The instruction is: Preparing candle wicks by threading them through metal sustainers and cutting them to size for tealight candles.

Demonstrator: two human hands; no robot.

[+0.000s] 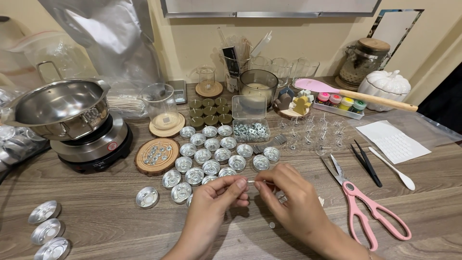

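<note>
Dozens of tealight cups [211, 156] crowd the wooden table [106, 212] before a cream wall [192, 38]

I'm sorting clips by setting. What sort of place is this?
Probably a home craft table set up for candle making: rows of small metal cups, a steel pot on a hot plate, and both hands pinching a thin wick.

Shiny metal cups [211, 167] on matt wood-grain table [106, 216]; glossy pink-handled scissors [368, 207].

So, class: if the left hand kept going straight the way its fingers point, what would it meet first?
The left hand points right, so it would meet the right hand's fingertips first; they already pinch the same thin white wick.
</note>
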